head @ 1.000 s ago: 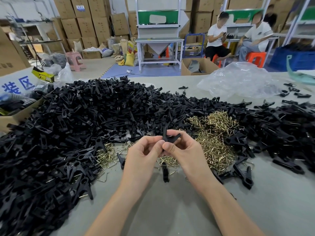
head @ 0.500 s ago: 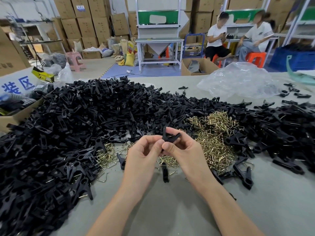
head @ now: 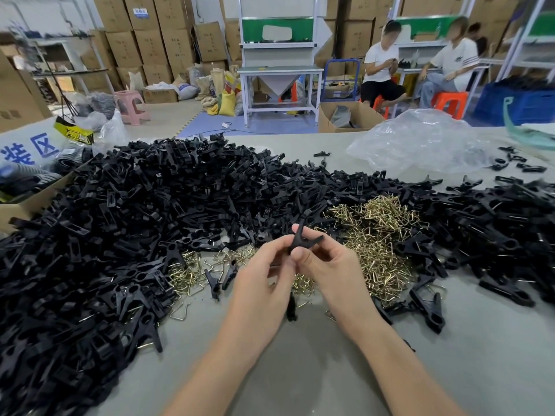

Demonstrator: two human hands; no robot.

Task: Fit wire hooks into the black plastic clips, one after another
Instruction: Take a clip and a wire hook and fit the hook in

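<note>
Right thumb and forefinger pinch black clip (head: 303,240), prongs splayed upward. Left fingertips (head: 283,250) curl in and pinch clip's lower end; whether hook sits between them, cannot tell. Right hand (head: 333,271) and left hand (head: 258,283) meet fingertip to fingertip, forearms converging from bottom edge. Clip held over near-left edge of wire hook pile (head: 381,244). Loose clip heap (head: 120,235) wraps pile left, behind, right. Grey table (head: 300,379) on pile's near side. Beyond pile: crumpled clear plastic bag (head: 420,142), white workbench (head: 279,70), stacked cartons (head: 150,40), two seated people.
</note>
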